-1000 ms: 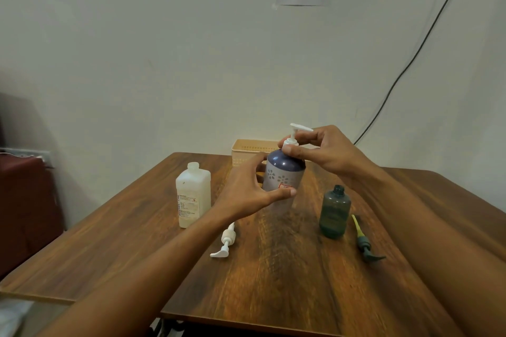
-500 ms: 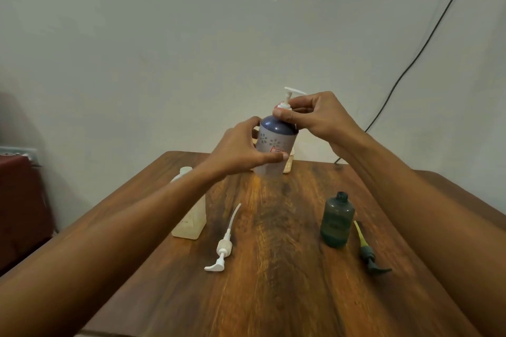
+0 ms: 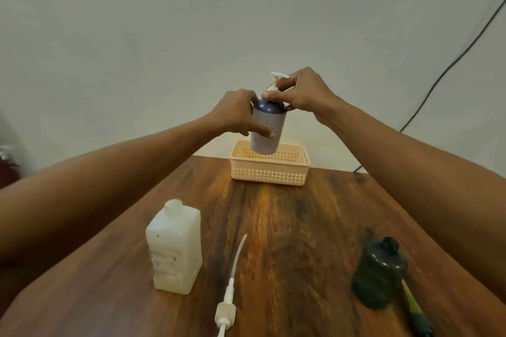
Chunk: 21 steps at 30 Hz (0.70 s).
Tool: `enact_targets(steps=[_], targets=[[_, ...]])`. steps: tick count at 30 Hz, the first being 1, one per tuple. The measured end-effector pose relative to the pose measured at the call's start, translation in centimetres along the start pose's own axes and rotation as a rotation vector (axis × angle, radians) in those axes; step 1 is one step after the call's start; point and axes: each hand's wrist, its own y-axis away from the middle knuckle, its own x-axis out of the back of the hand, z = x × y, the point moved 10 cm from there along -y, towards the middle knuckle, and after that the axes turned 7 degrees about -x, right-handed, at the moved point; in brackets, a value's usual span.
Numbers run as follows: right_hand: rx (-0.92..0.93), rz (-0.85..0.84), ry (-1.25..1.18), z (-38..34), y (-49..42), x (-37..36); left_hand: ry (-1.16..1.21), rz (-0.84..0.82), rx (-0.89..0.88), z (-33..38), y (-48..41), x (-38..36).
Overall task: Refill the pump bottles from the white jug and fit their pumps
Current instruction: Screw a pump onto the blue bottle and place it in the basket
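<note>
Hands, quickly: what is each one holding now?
Left hand: grips the purple bottle by its body.
Right hand: pinches the white pump on that bottle.

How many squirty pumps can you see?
3. The fitted pump tops the purple bottle, held up in the air. The loose white pump lies on the table beside the white jug. The green pump lies by the dark green bottle, partly hidden.

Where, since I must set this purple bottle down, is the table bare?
Bare wood spans the table centre, bordered by the basket behind, the white jug left and the green bottle right. A strip runs between the loose white pump and that bottle. Tight: jug to pump, and beside the green pump.
</note>
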Motion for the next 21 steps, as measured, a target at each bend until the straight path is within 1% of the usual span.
enact_targets(steps=[5,9,11,16,21], targets=[[-0.042,0.014,0.077,4.2,-6.9,-4.4,0.238,-0.041,0.115,-7.2,-4.4,-3.8],[-0.086,0.018,0.146,7.7,-10.9,-7.8,0.381,-0.069,0.181,-12.5,-6.9,-7.3],[-0.119,0.024,0.153,9.3,-12.5,-9.2,0.394,-0.087,0.193,-14.6,-7.7,-9.0],[-0.186,0.017,0.137,12.9,-15.5,-13.2,0.334,-0.18,0.178,-18.3,-8.7,-12.4],[-0.222,0.009,0.151,15.5,-17.2,-16.4,0.314,-0.273,0.223,-21.4,-9.2,-15.0]])
